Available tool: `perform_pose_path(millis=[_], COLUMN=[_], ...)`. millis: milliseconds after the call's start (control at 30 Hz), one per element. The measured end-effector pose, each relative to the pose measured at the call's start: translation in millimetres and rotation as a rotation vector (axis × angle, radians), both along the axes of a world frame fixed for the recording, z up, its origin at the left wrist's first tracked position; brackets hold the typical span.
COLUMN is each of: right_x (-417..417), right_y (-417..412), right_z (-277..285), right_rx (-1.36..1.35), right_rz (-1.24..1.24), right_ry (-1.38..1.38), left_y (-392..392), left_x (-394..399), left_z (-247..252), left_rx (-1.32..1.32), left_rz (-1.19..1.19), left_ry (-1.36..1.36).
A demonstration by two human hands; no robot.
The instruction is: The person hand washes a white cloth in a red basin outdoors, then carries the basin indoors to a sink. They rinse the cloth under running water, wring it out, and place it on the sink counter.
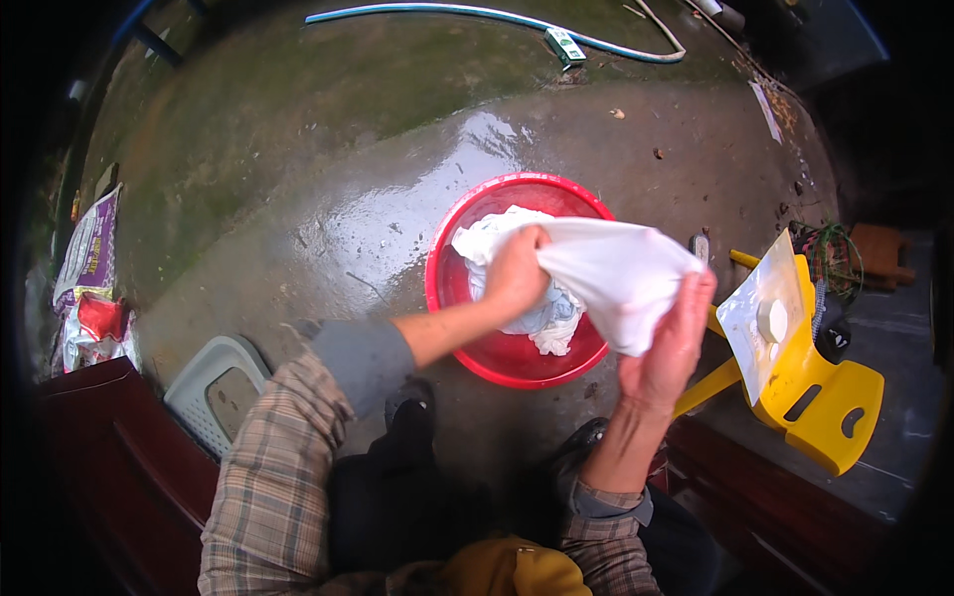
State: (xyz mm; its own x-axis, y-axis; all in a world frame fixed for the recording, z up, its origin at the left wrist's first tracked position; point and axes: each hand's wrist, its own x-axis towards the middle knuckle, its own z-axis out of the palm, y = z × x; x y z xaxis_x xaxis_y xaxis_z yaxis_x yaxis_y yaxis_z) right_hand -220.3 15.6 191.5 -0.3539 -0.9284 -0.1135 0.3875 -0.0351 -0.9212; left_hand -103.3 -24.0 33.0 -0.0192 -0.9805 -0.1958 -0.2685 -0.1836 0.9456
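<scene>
A white cloth [607, 264], possibly a garment, is stretched between my hands above a red plastic basin [533, 376]. My left hand [518, 272] grips its gathered end over the basin. At the other end, beyond the basin's right rim, my right hand [667, 339] holds the widened part. Some of its fingers are hidden behind or inside the fabric. Crumpled white clothes [496, 227] lie in the basin, along with a light blue piece [548, 309]. My left forearm covers part of this heap.
A yellow plastic chair [827, 406] stands at right, with a clear plastic bag [745, 320] and a white round container [773, 320] on it. A grey plastic stool [223, 365] is at left. The concrete floor [358, 231] is wet. A hose [477, 13] lies beyond, beside a small carton [564, 46].
</scene>
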Motion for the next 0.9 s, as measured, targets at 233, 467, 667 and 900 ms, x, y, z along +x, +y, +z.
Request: perform_pose_path(millis=[233, 467, 667, 900], right_x=[-34, -101, -64, -90], right_y=[-2, 52, 48, 37], right_z=[11, -201, -218, -142], right_rx=[-0.044, 0.737, 0.839, 0.707], right_rz=[-0.079, 0.305, 0.295, 0.255], right_ry=[-0.089, 1.035, 1.247, 0.241], left_y=[-39, 57, 78, 69], left_x=[84, 112, 106, 114], left_z=[56, -8, -3, 19], left_rx=[-0.182, -0.491, -0.559, -0.495], left_rz=[0.116, -0.777, -0.968, -0.894], left_ry=[-0.002, -0.493, -0.694, -0.65])
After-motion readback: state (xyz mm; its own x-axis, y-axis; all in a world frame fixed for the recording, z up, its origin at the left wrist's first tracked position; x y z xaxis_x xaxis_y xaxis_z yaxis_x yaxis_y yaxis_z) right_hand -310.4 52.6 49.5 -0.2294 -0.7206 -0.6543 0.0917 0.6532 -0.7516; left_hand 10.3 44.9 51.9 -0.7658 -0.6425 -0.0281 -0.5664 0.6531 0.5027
